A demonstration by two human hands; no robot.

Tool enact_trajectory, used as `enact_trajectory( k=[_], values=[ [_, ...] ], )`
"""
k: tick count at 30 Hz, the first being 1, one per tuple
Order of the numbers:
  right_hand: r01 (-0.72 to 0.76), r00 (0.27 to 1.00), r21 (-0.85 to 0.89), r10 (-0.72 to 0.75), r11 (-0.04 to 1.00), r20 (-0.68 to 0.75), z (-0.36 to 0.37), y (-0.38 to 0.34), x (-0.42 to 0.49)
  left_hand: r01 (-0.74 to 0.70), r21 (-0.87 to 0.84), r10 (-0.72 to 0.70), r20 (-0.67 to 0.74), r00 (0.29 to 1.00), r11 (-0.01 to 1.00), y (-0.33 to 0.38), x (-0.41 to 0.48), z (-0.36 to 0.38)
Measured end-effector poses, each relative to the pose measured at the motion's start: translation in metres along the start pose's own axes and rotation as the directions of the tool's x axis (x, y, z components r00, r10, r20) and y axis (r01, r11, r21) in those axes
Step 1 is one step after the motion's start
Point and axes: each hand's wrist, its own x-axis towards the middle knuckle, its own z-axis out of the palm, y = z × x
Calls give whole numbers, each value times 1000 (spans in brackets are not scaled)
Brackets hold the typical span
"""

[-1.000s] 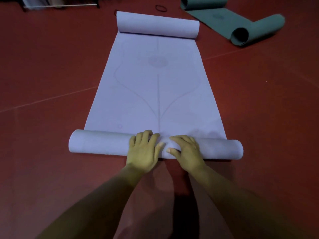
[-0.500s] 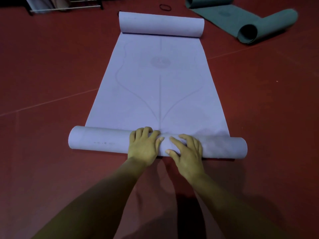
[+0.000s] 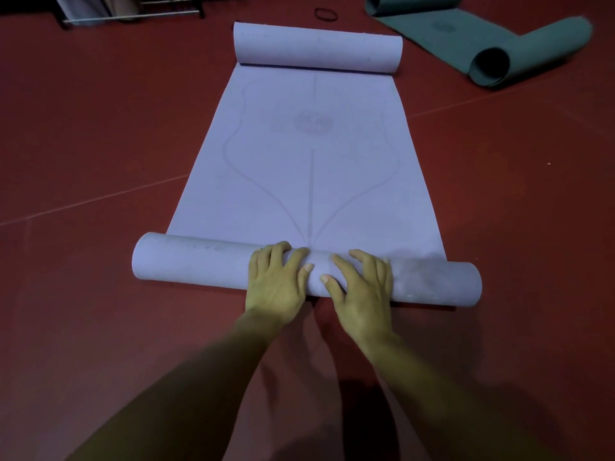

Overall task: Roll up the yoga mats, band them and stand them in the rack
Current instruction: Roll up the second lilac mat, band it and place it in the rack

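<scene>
A lavender yoga mat lies lengthwise on the red floor, its far end curled into a roll. Its near end is wound into a thick roll lying crosswise. My left hand and my right hand rest side by side, palms down, on the middle of that near roll, fingers spread over its top. A black elastic band lies on the floor beyond the far roll. The bottom bars of a metal rack show at the top left.
A green mat lies partly unrolled at the top right, with curled ends. Red floor surrounds the lavender mat on both sides.
The near roll has moved a little further away along the mat under both hands. The view has shifted slightly, and more of the rack shows.
</scene>
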Motion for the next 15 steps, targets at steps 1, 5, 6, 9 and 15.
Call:
enact_trajectory(
  k=[1, 5, 6, 9, 15],
  values=[
    [14, 1000, 1, -14, 1000, 1, 2, 1, -3, 5, -1, -5, 19, 1000, 1000, 0, 6, -1],
    [25, 999, 27, -26, 999, 42, 7, 9, 1, 8, 20, -9, 53, 999, 1000, 3, 19, -3],
    [22, 999, 40, -24, 999, 44, 7, 11, 6, 21, 13, -22, 38, 999, 1000, 4, 19, -3],
    [3, 998, 73, -7, 997, 60, 8, 15, 23, 18, 10, -17, -91, 996, 1000, 6, 10, 1],
    [18, 995, 85, -26, 996, 92, 9, 20, 48, -19, 43, 23, -105, 994, 999, 5, 18, 15]
  ],
)
